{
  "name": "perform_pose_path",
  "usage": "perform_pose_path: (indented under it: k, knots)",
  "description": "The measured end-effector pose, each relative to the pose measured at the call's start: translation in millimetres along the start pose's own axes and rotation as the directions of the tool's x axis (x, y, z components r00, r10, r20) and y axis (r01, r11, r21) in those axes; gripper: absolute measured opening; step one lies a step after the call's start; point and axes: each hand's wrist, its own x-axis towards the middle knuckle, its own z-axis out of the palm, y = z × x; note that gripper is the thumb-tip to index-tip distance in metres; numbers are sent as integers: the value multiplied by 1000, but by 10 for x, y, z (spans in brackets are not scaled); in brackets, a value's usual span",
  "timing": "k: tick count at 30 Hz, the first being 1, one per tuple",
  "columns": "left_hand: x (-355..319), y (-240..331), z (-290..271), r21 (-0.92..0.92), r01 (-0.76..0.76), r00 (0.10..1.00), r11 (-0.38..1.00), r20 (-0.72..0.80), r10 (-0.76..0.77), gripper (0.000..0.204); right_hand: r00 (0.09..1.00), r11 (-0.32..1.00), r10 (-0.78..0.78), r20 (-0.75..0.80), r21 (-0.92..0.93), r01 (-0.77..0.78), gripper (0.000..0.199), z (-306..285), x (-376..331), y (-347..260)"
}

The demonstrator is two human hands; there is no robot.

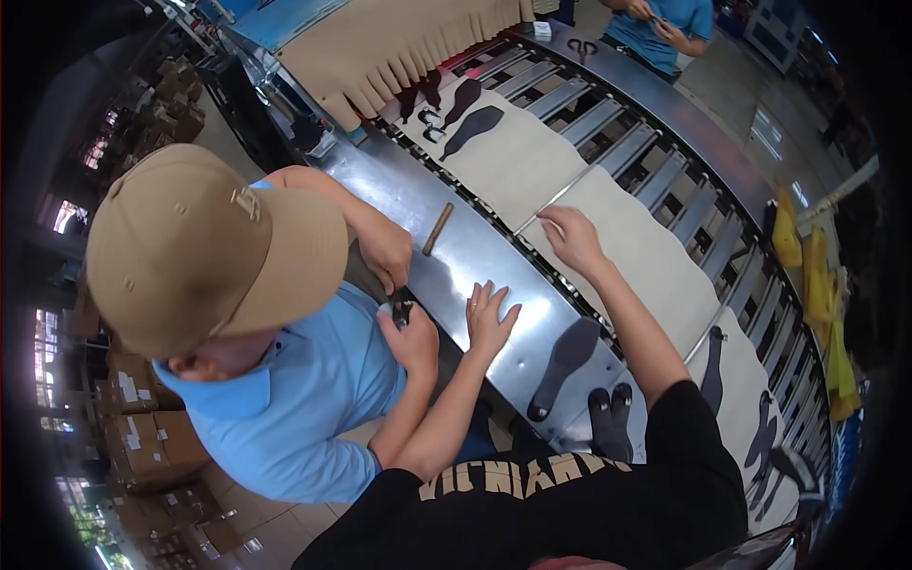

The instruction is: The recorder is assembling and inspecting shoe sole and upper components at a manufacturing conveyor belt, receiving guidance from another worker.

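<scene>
Head view: right hand at thin metal rod

It curls nearly closed at the rod, which crosses cream conveyor cloth; grip unclear. Left hand lies spread, empty, over the steel ledge. Should the slats move, the right hand might get trapped. Cardboard cartons crowd the room's left.

Factory workshop, long conveyor with metal bars, dark sole-shaped pieces, stacked cardboard boxes
</scene>
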Motion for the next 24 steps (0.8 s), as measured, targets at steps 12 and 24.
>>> perform_pose_path:
  k: [12,24]
  knots:
    - [659,-217,121,208,81,996,975,19,-87,56,964,962,266,19,59,-267,60,2676,3175,709]
    - [796,-273,166,181,124,988,976,72,-139,56,887,987,81,455,-159,-9,47,2368,3680,1670]
